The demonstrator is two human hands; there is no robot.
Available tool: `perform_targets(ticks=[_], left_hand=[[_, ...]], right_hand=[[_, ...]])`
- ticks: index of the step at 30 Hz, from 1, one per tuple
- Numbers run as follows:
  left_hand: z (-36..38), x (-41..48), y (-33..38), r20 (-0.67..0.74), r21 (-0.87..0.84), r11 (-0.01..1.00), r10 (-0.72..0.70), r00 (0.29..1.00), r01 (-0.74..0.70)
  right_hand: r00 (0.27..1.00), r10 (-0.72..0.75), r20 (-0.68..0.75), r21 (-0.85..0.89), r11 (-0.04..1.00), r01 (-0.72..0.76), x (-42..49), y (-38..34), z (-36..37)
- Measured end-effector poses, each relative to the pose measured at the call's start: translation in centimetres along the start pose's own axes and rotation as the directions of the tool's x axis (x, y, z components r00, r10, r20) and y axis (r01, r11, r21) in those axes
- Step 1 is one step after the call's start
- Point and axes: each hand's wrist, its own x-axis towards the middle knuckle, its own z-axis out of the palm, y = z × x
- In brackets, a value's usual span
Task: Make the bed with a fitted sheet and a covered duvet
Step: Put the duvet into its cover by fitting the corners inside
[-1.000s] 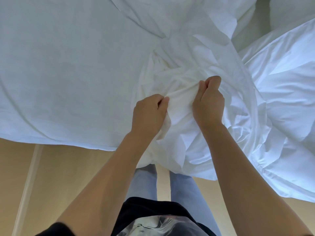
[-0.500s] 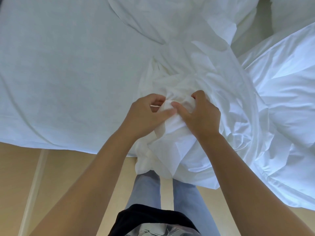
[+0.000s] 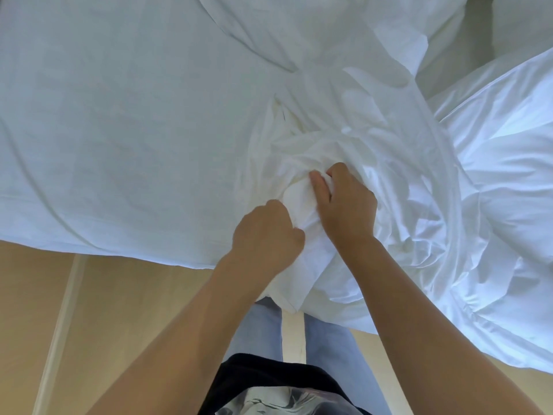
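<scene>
Left hand, right hand side by side, fingers of both curled, grasping bunched wad of white bedding at near edge of bed, over tan floor. Print on black shirt unreadable.

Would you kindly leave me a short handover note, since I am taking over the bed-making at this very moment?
The left hand grips the bunch of white cloth at the bed's near edge.
The right hand pinches the same bunch from the other side.
The sheet lies flat to the left, near edge overhanging.
The duvet lies crumpled to the right.
Done: sheet partly spread.
Left: work out the bunch, then smooth everything; which layer it belongs to I cannot tell.
</scene>
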Motion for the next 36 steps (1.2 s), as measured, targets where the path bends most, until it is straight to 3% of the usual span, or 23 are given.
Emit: perform_targets(ticks=[4, 7, 12, 14, 16, 20, 23, 26, 29, 31, 34, 36], left_hand=[[0.4, 2.4, -0.2, 0.021, -0.206, 0.975, -0.081, 0.997, 0.083], [0.0, 3.3, 0.4, 0.004, -0.487, 0.87, -0.082, 0.997, 0.073], [-2.0, 2.7, 2.8, -0.109, -0.675, 0.735, -0.007, 0.994, -0.069], [-2.9, 2.4, 4.1, -0.137, -0.669, 0.735, 0.03, 0.99, -0.115], [-3.5, 2.2, 5.6, -0.145, -0.588, 0.791, 0.099, 0.984, -0.166], [-3.7, 2.0, 7.5, -0.179, -0.174, 0.922, 0.317, 0.931, -0.347], [-4.2, 1.7, 8.4, -0.218, 0.041, 0.917, 0.395, 0.892, -0.396], [-6.5, 1.4, 9.2, -0.281, 0.064, 0.901, 0.429, 0.858, -0.43], [-10.5, 1.5, 9.7, -0.404, 0.04, 0.894, 0.423, 0.811, -0.447], [-12.0, 1.5, 10.2, -0.41, 0.009, 0.909, 0.384, 0.828, -0.417], [-11.8, 1.3, 11.4, -0.358, -0.099, 0.934, 0.288, 0.888, -0.343], [-11.3, 1.2, 12.6, -0.328, -0.183, 0.936, 0.23, 0.916, -0.3]], right_hand=[[0.997, -0.034, 0.068, 0.074, 0.997, 0.029, -0.8, -0.3, 0.5], [0.994, 0.017, 0.106, 0.113, 0.993, -0.029, -1.7, -0.2, 0.5], [0.966, 0.251, -0.068, 0.26, 0.939, -0.225, -2.7, -1.0, -1.8], [0.931, 0.342, -0.123, 0.215, 0.926, -0.312, -3.3, -1.0, -2.8], [0.865, 0.497, -0.07, 0.144, 0.863, -0.484, -4.3, -0.6, -3.6], [0.693, 0.709, 0.131, 0.244, 0.654, -0.716, -5.5, 1.4, -4.5], [0.777, 0.619, 0.112, 0.216, 0.748, -0.627, -5.1, 2.1, -4.7], [0.871, 0.491, -0.006, 0.138, 0.863, -0.485, -4.0, 3.6, -6.8], [0.915, 0.363, -0.175, 0.01, 0.93, -0.367, -2.4, 7.6, -10.3], [0.935, 0.287, -0.211, -0.032, 0.953, -0.3, -1.0, 9.1, -11.7], [0.927, 0.34, -0.159, -0.017, 0.938, -0.347, 1.1, 8.0, -12.0], [0.908, 0.34, -0.246, 0.032, 0.939, -0.343, 0.9, 6.2, -12.0]])
